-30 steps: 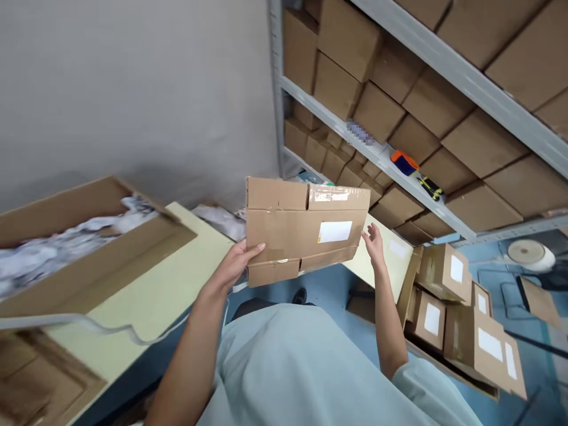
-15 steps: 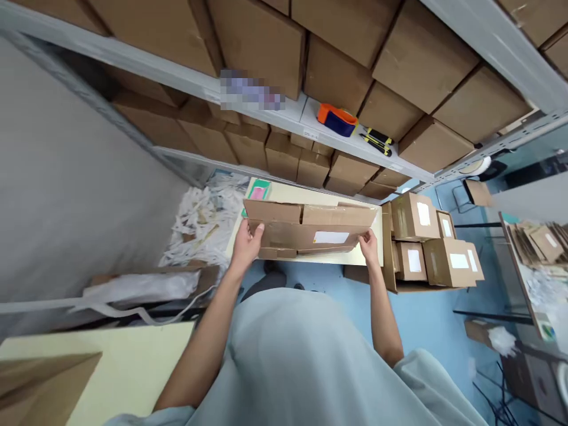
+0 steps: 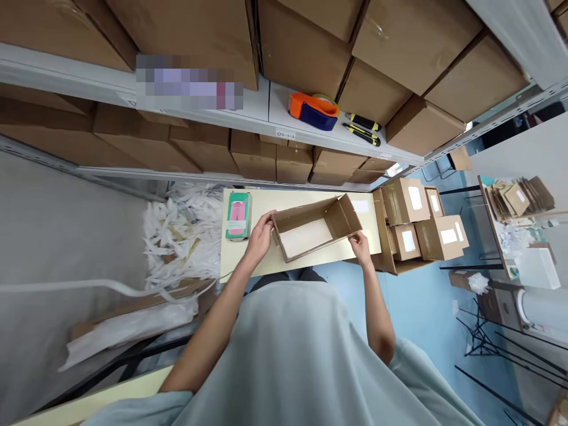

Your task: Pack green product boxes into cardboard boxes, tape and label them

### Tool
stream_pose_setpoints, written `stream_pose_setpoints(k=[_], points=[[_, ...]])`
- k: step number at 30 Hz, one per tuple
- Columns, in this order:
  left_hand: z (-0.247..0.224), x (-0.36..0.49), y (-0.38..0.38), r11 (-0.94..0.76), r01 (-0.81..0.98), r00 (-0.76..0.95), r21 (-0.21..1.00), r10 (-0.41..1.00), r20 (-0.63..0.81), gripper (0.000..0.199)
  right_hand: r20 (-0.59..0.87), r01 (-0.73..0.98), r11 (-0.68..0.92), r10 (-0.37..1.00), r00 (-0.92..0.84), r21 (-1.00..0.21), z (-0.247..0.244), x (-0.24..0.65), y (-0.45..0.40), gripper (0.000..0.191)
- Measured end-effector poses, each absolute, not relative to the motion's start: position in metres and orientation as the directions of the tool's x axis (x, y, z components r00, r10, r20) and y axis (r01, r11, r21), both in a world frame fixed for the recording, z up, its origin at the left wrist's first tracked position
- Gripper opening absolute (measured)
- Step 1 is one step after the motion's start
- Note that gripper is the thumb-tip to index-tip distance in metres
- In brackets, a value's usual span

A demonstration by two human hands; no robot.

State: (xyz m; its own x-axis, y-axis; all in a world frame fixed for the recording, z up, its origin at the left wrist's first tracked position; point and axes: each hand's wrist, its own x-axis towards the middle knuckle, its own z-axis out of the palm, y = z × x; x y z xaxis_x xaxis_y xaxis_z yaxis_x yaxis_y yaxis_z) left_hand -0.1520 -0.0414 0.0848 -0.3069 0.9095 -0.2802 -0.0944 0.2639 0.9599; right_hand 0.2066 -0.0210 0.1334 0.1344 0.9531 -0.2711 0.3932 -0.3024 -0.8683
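A long brown cardboard box [image 3: 344, 218] is tilted over the cream table [image 3: 258, 204], its open side facing me. A pale surface shows through inside it; I cannot tell whether that is its floor or the table. My left hand [image 3: 260, 238] is closed on the box's left end, fingers over the edge. At the near right corner my right hand [image 3: 360, 246] pinches the box from below. Left of my left hand lies a green carton with a pink tumbler picture [image 3: 238, 216], flat on the table and apart from the hand.
Shelves of cardboard boxes [image 3: 306, 53] rise behind the table. An orange and blue tape dispenser [image 3: 313, 111] and yellow-black cutters [image 3: 361, 134] lie on the shelf edge. Shredded paper [image 3: 181, 236] fills the left; a large carton of labelled boxes [image 3: 385, 239] stands at right.
The box has turned from showing its labelled side and flaps to showing its open inside. Both hands stay on its ends. The green carton has come fully into view.
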Motion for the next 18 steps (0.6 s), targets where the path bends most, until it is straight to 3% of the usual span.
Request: stream_pose_setpoints(k=[4, 9, 11, 18], points=[[0.092, -0.140, -0.054, 0.264, -0.060, -0.410, 0.963, 0.872, -0.265, 0.045, -0.304, 0.426, -0.317, 0.947, 0.101, -0.847, 0.139, 0.223, -0.028, 0.022], [0.122, -0.122, -0.088, 0.287, 0.061, -0.476, 0.956, 0.850, -0.225, 0.050, -0.237, 0.410, -0.233, 0.971, 0.040, -0.882, 0.163, 0.251, -0.012, 0.057], [0.134, -0.110, -0.098, 0.324, 0.126, -0.498, 0.938, 0.838, -0.223, 0.057, -0.207, 0.453, -0.189, 0.978, 0.012, -0.871, 0.171, 0.252, 0.002, 0.062], [0.157, -0.096, -0.108, 0.414, 0.520, -0.520, 0.747, 0.847, -0.108, 0.053, -0.100, 0.688, 0.038, 0.982, -0.160, -0.725, 0.181, 0.234, 0.036, 0.039]])
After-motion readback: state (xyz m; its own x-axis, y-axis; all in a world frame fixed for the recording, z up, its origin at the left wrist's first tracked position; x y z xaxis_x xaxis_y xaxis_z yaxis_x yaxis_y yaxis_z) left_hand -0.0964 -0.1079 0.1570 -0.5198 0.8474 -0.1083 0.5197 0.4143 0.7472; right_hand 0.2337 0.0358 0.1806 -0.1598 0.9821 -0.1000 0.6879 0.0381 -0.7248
